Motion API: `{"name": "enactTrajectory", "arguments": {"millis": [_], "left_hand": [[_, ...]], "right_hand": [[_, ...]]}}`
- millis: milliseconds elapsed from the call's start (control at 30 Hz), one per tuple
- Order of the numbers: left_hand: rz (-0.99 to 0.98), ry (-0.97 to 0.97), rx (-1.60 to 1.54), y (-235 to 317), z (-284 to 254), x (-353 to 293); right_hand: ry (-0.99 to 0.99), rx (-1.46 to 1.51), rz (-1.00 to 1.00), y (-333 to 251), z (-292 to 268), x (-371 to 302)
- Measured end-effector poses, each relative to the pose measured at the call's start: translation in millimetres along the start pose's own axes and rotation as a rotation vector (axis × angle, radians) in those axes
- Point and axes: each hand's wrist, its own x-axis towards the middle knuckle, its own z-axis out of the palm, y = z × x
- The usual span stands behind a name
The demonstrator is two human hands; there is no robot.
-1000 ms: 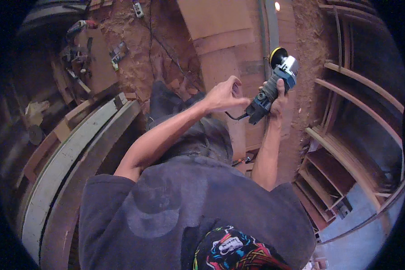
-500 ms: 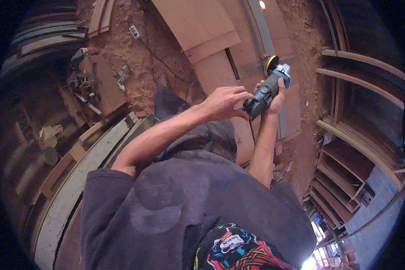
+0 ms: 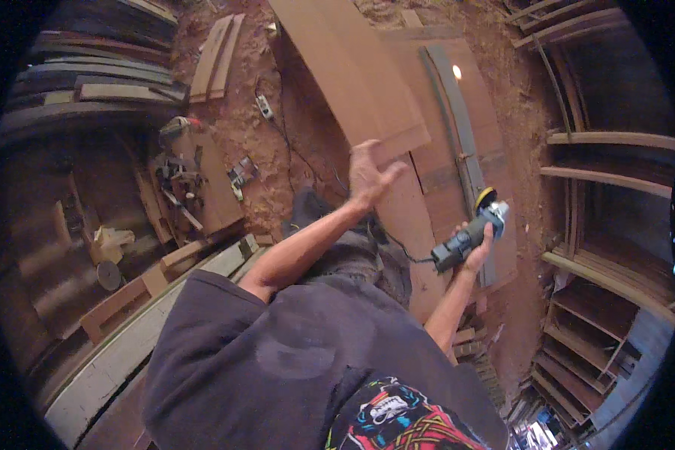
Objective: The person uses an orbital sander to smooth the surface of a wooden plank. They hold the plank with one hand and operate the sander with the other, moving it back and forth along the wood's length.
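Note:
My right hand (image 3: 478,251) is closed around the body of a blue-and-black angle grinder (image 3: 461,244) fitted with a yellow-backed disc (image 3: 486,199). A black cord trails from the tool's rear toward my lap. My left hand (image 3: 371,176) is held out at the near end of a long reddish wooden panel (image 3: 352,67), fingers stretched and thumb spread to the right. It overlaps the panel's lower left corner; whether it presses on it I cannot tell. Beneath the grinder and panel lie wide brown boards (image 3: 480,90), with a long grey strip (image 3: 457,120) across them.
Wood shavings cover the floor. A white power socket (image 3: 264,106) with a dark cord lies left of the panel. Several tools rest on a board (image 3: 210,180) farther left. Stacked planks (image 3: 105,92) stand at the far left, and wooden frames (image 3: 607,140) line the right side.
My left hand has let go of the grinder's rear and moved forward to the panel's end, its fingers spreading. The grinder stays in my right hand. The whole view has shifted.

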Motion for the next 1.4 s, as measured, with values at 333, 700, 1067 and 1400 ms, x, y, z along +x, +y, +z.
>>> {"name": "enactTrajectory", "arguments": {"millis": [333,700,1067,1400], "left_hand": [[-0.826,0.056,0.057,-90.2,-23.6,124.8],[-0.747,-0.313,-0.625,-142.8,-108.2,119.4],[-0.793,-0.35,-0.784,-134.2,-108.7,116.1],[-0.414,-0.347,-0.978,129.2,-228.0,129.2]], "right_hand": [[0.106,-0.035,-0.123,9.1,1.3,-6.3],[0.166,-0.141,-0.216,0.9,28.9,-38.1],[0.12,-0.193,-0.325,-1.2,34.0,-57.3],[0.117,-0.105,-0.334,6.6,41.0,-59.9]]}}
